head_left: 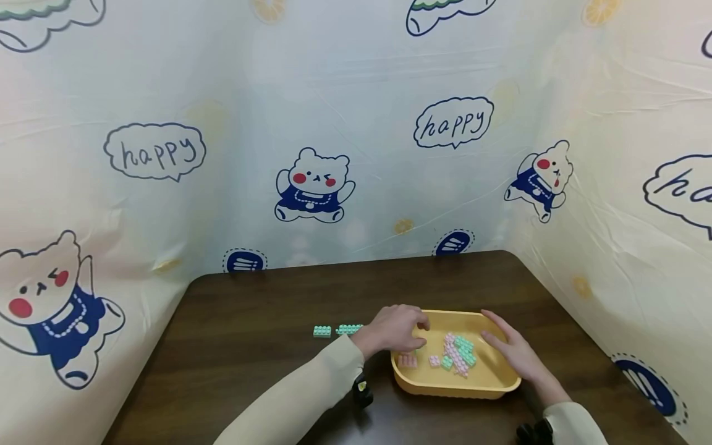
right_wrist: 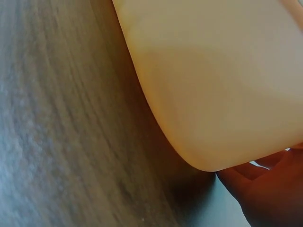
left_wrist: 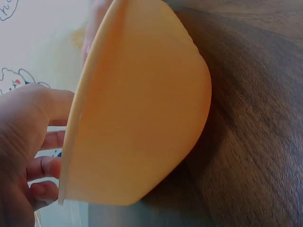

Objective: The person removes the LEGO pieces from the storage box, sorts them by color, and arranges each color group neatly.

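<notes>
A yellow plastic tray on the table holds pink and mint-green toy building bricks. My left hand hangs over the tray's left side, its fingers bent loosely past the rim, also seen in the left wrist view beside the tray wall. Nothing shows between its thumb and fingers. At the tray's right end is my right hand, fingers extended along the far corner and thumb reaching over the rim. The right wrist view has this hand mostly behind the tray wall.
Mint-green bricks lie on the dark wood table left of the tray, some close to the left forearm. A printed curtain with cartoon bears surrounds the table's back and sides. Black straps with cameras sit at the wrists.
</notes>
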`<state>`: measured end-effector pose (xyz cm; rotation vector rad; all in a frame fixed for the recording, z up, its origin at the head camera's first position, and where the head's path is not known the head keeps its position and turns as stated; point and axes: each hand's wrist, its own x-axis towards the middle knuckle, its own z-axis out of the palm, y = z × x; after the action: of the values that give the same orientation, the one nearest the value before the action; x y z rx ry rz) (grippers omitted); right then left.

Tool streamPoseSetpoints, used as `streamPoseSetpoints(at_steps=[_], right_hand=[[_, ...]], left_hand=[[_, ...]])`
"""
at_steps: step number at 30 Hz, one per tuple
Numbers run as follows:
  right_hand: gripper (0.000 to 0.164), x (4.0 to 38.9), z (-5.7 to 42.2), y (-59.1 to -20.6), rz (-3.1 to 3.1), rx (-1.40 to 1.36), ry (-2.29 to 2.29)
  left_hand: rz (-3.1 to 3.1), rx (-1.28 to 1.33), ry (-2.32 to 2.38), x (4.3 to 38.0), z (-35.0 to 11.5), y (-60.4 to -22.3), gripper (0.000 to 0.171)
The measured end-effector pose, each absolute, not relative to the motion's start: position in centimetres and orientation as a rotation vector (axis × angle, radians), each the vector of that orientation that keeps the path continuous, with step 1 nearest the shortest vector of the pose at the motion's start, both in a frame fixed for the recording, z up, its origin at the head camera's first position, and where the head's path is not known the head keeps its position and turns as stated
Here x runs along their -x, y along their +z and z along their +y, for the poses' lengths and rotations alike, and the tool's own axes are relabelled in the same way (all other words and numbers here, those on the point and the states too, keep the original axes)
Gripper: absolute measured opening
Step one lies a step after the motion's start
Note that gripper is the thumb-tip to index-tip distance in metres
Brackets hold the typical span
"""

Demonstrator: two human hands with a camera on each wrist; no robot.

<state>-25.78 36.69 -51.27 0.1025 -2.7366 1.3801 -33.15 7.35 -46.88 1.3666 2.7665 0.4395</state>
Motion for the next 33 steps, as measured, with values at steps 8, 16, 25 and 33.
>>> streamPoseSetpoints(at_steps=[8, 16, 25, 33], right_hand=[[0.059, 25.9, 36.8, -51.2, -2.75, -0.069, 1.418], [0.06, 25.7, 36.7, -51.1, -2.75, -0.066, 1.422], [0.059, 25.9, 36.7, -51.2, -2.749, -0.073, 1.404], [0.059, 25.8, 36.6, -51.3, -2.756, -0.062, 1.394]], left_hand=[[2.734, -1.387, 0.242, 33.2, 8.4, -46.9, 0.022], [2.718, -1.348, 0.029, 33.3, 9.3, -47.3, 0.015], [2.718, -1.289, -0.171, 32.9, 9.9, -47.1, 0.007], [2.727, -1.277, -0.218, 32.6, 10.0, -47.1, 0.01]])
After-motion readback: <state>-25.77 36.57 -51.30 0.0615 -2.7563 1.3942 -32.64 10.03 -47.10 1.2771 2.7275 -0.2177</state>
